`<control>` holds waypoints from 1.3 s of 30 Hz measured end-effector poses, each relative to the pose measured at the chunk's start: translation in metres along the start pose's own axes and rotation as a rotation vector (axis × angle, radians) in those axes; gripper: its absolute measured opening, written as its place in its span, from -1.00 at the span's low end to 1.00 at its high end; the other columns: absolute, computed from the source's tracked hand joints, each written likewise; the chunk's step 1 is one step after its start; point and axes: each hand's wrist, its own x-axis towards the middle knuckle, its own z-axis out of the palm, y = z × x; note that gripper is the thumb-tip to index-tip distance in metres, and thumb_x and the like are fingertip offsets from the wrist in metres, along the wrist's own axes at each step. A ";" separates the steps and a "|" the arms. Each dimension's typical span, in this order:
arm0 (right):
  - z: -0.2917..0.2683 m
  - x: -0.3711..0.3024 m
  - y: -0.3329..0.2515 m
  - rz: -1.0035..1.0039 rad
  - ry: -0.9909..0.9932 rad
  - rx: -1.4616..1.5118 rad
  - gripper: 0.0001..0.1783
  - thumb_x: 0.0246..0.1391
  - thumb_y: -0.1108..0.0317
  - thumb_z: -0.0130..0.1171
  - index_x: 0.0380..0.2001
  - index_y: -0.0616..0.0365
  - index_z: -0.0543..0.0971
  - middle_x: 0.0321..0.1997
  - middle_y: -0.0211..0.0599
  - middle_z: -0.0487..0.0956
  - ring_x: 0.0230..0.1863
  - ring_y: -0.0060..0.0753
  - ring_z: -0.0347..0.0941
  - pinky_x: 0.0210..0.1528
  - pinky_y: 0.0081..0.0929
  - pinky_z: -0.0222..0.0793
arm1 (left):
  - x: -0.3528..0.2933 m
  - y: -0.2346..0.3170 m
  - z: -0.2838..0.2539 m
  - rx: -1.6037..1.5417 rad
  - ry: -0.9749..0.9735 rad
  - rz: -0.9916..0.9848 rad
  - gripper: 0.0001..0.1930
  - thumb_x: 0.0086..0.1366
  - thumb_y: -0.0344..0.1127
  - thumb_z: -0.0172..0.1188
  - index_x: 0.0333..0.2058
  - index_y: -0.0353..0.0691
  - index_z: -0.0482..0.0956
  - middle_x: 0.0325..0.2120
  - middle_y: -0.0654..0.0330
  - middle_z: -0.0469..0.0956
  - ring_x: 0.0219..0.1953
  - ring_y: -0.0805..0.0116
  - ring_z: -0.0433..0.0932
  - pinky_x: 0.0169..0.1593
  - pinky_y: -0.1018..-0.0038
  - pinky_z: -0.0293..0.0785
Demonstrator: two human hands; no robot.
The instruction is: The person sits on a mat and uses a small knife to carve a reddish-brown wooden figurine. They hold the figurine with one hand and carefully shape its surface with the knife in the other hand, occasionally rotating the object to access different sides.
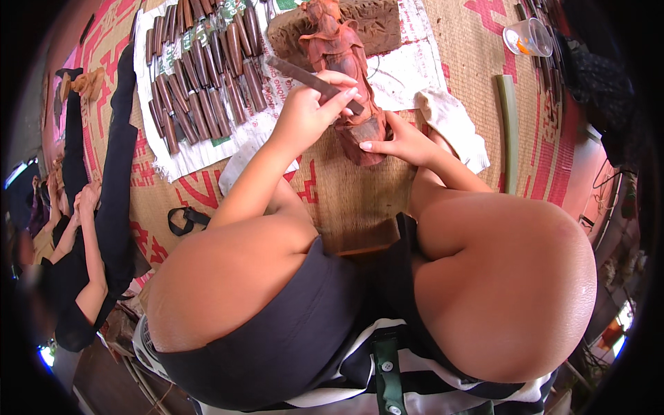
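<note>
A reddish carved wooden figure (344, 61) leans away from me against a carved brown wooden block (386, 28). My left hand (319, 104) is closed around a dark, flat, narrow bar, perhaps a file (299, 73), which slants across the figure's lower half. One end of the bar points up and left; the other lies over the carving. My right hand (398, 142) grips the figure's base from the right, thumb across its front. Parts of the fingers are hidden behind the wood.
Several wooden-handled carving tools (200, 114) lie in rows on a white printed sack (181, 166). A clear plastic cup (529, 38), a long green strip (508, 131) and a white cloth (453, 128) are at right. A black strap (185, 220) lies on the woven mat (339, 200). Another person (90, 270) sits at left.
</note>
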 end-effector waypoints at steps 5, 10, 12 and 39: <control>-0.004 -0.002 -0.003 0.047 -0.061 -0.032 -0.13 -0.15 -0.02 0.30 0.06 0.39 0.21 0.02 -0.04 0.37 0.07 -0.33 0.28 0.11 -0.40 0.17 | 0.000 0.014 -0.001 0.115 -0.111 0.013 -0.86 0.20 -0.39 0.10 -0.29 -0.31 0.51 -0.46 0.20 0.56 -0.49 0.51 0.50 -0.40 0.57 0.41; 0.000 0.000 -0.007 0.006 -0.060 -0.008 -0.08 -0.21 -0.07 0.31 0.05 0.42 0.21 0.01 0.02 0.37 0.06 -0.28 0.30 0.10 -0.38 0.19 | -0.003 0.016 -0.003 0.199 -0.053 0.066 -0.87 0.21 -0.38 0.09 -0.32 -0.32 0.52 -0.48 0.19 0.55 -0.50 0.49 0.50 -0.39 0.57 0.40; 0.002 0.000 0.002 -0.039 -0.002 0.011 0.00 -0.31 -0.19 0.33 -0.03 0.50 0.26 -0.05 0.13 0.39 0.01 -0.17 0.35 0.03 -0.38 0.25 | -0.005 0.010 0.002 0.109 -0.086 0.051 -0.87 0.21 -0.38 0.09 -0.32 -0.31 0.52 -0.48 0.19 0.55 -0.49 0.48 0.51 -0.39 0.58 0.40; 0.000 -0.002 -0.002 0.015 0.000 0.067 0.03 -0.35 -0.18 0.36 -0.01 0.49 0.25 -0.06 0.10 0.41 0.01 -0.21 0.36 0.04 -0.41 0.25 | 0.000 0.006 0.006 0.050 -0.061 -0.007 -0.84 0.24 -0.32 0.08 -0.27 -0.27 0.48 -0.41 0.20 0.57 -0.51 0.55 0.50 -0.45 0.65 0.38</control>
